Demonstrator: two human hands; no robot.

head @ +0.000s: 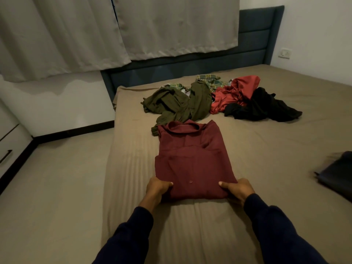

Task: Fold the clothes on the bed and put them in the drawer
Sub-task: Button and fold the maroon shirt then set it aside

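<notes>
Head view looks down at a maroon shirt (192, 159) lying folded into a rectangle on the bed (266, 149), collar on its far side, near edge closest to the person. The left hand (158, 189) pinches the shirt's near left corner, thumb on top and fingers tucked beneath; the right hand (237, 189) pinches the near right corner the same way. Beyond the shirt's collar lies a heap still unfolded: an olive garment (177, 103) touching the shirt's far left corner, a green plaid piece (211, 81) behind that, then a red garment (234, 92) and a black one (264, 105) further right of the shirt. A dark item (337, 172) sits blurred, well to the shirt's right. Drawer fronts (9, 147) show far to its left.

Judging by the grip, the shirt is about to be lifted or folded once more; both corners should rise together, kept level, so the layers do not slide apart. No writing or label can be read
</notes>
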